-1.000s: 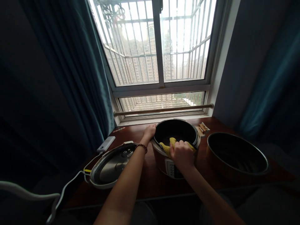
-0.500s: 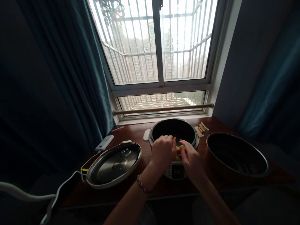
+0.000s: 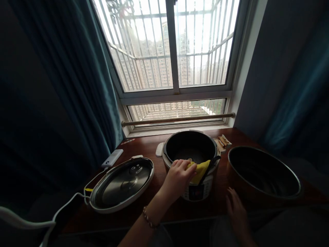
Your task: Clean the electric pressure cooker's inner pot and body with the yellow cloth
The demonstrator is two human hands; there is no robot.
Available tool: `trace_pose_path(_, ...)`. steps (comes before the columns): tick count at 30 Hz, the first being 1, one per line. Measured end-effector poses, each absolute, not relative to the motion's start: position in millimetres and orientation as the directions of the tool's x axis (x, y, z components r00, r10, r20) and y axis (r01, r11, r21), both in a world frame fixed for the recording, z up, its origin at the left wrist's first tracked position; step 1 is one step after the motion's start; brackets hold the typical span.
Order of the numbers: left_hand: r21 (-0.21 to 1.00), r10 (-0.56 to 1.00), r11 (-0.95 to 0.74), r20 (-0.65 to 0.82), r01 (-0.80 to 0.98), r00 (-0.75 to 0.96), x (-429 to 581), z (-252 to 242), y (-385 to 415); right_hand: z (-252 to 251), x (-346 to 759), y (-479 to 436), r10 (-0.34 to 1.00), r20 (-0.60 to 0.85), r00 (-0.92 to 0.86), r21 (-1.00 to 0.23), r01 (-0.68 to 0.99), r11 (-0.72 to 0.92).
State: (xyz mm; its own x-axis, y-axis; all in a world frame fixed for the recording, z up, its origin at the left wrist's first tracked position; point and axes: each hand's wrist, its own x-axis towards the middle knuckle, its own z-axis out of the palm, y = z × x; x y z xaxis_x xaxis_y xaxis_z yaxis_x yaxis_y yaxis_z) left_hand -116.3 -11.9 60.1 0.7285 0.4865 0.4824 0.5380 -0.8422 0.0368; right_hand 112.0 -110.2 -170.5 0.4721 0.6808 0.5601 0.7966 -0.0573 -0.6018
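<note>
My left hand (image 3: 180, 175), with a beaded bracelet at the wrist, is closed on a yellow cloth (image 3: 202, 172) with a dark edge. The cloth lies over the front rim of a white rice cooker (image 3: 205, 192), whose lid is off and whose dark inside shows. My right hand (image 3: 235, 207) is lower right, near the table's front edge, with fingers apart and nothing in it. Just beyond it stands a large dark inner pot (image 3: 262, 171). Left of the cooker, the round lid (image 3: 123, 185) lies with its metallic inner side up.
A white power strip (image 3: 112, 158) lies at the table's left side, with white cables (image 3: 65, 204) running down from it. Behind the brown table (image 3: 144, 144) are a window and a rail (image 3: 177, 120). A blue curtain (image 3: 97, 103) hangs at left.
My right hand has let go of the cloth and moved down to the right, away from the cooker. More of the yellow cloth shows, spread out from my left hand.
</note>
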Motion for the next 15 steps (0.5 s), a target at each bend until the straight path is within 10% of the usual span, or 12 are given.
trace_pose_path(6,0.096,0.430,-0.894,0.465,0.438,0.774,-159.0,68.0,15.5,-229.0,132.4,-96.8,0.717,0.649,0.254,-0.267,0.959,-0.098)
trace_pose_path(15,0.241,0.541,-0.838,0.480,0.490,0.691,-198.8,70.2,51.5,-237.4,141.3,-98.0,0.660,0.741,0.120,-0.125,0.991,-0.040)
